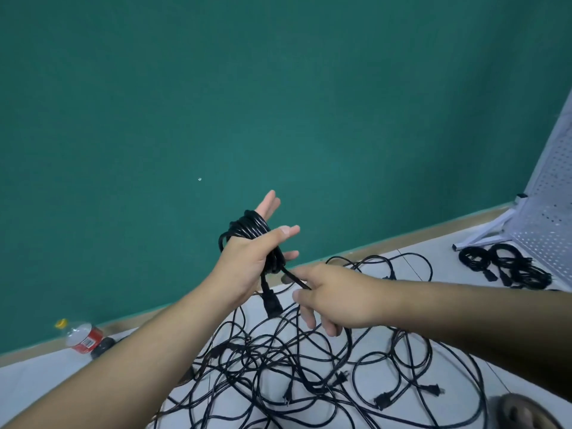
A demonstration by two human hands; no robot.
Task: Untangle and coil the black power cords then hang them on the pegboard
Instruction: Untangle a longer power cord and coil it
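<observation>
My left hand (247,258) is raised with straight fingers, and a black power cord coil (249,227) is wound around its palm. The coil's plug end (272,305) dangles below the wrist. My right hand (328,295) pinches the cord's free strand (294,278) just right of the coil. Beneath both hands a tangled heap of black cords (294,360) with several plugs sprawls over the white floor. The white pegboard (551,193) leans at the far right.
Coiled black cords (504,264) lie on the floor at the pegboard's foot. A plastic bottle with a red label (82,337) lies by the green wall (216,103) at left. A dark round object (523,413) sits at the bottom right.
</observation>
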